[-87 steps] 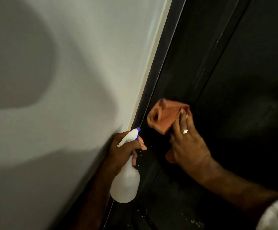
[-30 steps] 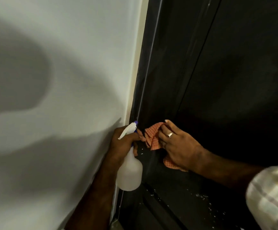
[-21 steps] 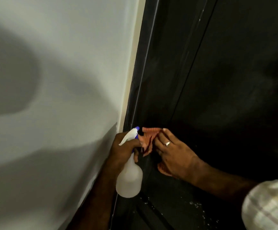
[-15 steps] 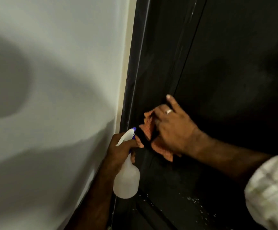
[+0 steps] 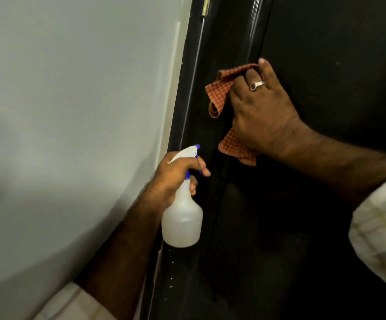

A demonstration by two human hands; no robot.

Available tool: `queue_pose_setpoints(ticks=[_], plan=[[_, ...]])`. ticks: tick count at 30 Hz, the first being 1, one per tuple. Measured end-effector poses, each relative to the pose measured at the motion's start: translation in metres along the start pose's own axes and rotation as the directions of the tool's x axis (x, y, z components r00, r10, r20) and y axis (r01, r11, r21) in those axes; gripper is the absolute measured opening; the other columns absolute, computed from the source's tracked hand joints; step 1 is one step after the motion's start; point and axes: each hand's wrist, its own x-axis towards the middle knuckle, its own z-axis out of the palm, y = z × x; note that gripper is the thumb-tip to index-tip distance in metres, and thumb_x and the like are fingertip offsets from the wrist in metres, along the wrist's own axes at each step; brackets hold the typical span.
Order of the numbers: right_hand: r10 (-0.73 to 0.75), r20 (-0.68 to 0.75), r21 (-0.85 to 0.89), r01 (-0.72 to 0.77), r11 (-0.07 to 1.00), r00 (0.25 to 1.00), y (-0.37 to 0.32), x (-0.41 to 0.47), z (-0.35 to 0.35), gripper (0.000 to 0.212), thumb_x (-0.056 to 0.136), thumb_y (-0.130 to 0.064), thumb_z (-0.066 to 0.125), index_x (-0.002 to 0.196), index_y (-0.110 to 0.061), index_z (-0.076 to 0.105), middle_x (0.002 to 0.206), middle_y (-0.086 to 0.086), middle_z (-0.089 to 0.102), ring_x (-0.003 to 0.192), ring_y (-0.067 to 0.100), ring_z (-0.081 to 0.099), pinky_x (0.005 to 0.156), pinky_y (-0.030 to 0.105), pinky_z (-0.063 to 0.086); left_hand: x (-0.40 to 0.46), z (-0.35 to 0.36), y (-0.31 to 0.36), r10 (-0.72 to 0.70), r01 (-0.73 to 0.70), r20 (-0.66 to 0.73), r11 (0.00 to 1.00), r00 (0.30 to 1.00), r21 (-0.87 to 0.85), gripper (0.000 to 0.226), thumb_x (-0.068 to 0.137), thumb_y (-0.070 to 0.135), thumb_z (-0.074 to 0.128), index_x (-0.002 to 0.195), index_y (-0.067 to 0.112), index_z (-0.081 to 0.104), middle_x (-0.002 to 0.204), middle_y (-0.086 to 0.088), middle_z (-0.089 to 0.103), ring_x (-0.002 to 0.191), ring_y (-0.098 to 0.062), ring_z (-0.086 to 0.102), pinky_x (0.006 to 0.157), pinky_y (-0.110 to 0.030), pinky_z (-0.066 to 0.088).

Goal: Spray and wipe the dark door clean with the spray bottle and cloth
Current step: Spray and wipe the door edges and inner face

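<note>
Most of the cloth (image 5: 221,93) lies hidden under the right hand (image 5: 263,112); only a folded upper corner and a lower flap show. Right fingertips out of sight behind the cloth, except one finger. Neck and trigger of the spray bottle (image 5: 182,218) covered by the left hand (image 5: 173,179); liquid level not readable through the cloudy plastic. Door (image 5: 326,204) cut by top, right and bottom edges; lower panel too dark to make out detail. Hinge (image 5: 206,5) cut by top edge. Both sleeves (image 5: 381,234) run out of frame
</note>
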Motion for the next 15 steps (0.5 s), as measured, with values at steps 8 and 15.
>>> queue_pose_setpoints(ticks=[8,15], plan=[[-0.270,0.078,0.201,0.250,0.947,0.960,-0.072,-0.085,0.029,0.067,0.097,-0.044,0.031,0.135,-0.001,0.067,0.133,0.020,0.062,0.132,0.043,0.051,0.127,0.063,0.024,-0.002,0.001,0.000,0.009,-0.010,0.016,1.000,1.000,0.011,0.012,0.084,0.000,0.064,0.083,-0.001,0.076,0.085,-0.026,0.076,0.044,-0.028,0.049,0.051,-0.032,0.046],[-0.227,-0.069,0.143,0.235,0.961,0.971,0.003,-0.037,0.016,0.050,0.095,-0.040,0.047,0.127,-0.008,0.069,0.133,0.017,0.062,0.135,0.040,0.052,0.126,0.064,0.021,-0.006,-0.001,0.014,0.027,-0.027,0.017,0.999,1.000,0.033,0.013,0.088,0.003,0.065,0.096,-0.003,0.073,0.092,-0.025,0.078,0.046,-0.025,0.050,0.055,-0.033,0.050]])
